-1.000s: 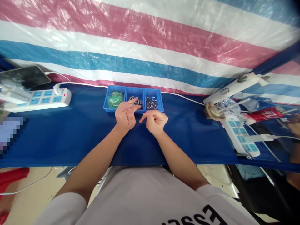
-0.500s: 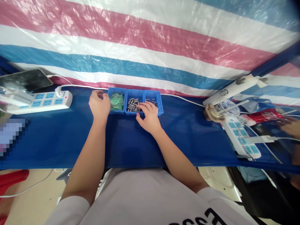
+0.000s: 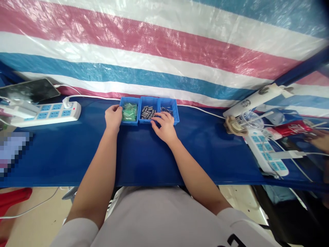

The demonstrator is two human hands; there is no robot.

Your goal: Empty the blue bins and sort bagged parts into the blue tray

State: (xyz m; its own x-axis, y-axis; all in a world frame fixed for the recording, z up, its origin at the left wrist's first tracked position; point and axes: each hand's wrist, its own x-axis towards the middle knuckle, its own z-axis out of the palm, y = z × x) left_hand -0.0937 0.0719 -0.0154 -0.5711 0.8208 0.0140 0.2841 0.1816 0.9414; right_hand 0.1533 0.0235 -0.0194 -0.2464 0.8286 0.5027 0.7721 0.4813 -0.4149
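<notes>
Three small blue bins stand side by side on the blue table. The left bin [image 3: 130,123] holds green pieces in clear plastic [image 3: 130,112]. Short grey metal cylinders [image 3: 147,112] lie in the middle bin [image 3: 149,100]. In the right bin [image 3: 175,111] are thin dark metal pins [image 3: 167,110], partly covered by my fingers. My left hand [image 3: 113,118] is closed at the left bin's outer wall, its thumb against the rim and the other fingers curled. My right hand [image 3: 165,127] lies with fingers spread over the front rims of the middle and right bins, holding nothing visible.
A white power strip [image 3: 74,111] and a dark-screened device [image 3: 33,90] sit at left, near a blurred-out screen [image 3: 12,151]. At right are another power strip [image 3: 264,156], a white tube [image 3: 253,99], a red can [image 3: 293,128] and another person's hand [image 3: 318,139].
My left hand has moved right against the left bin, and its fingers have closed there. My right hand stays over the front rims, barely shifted. The whole view has shifted slightly.
</notes>
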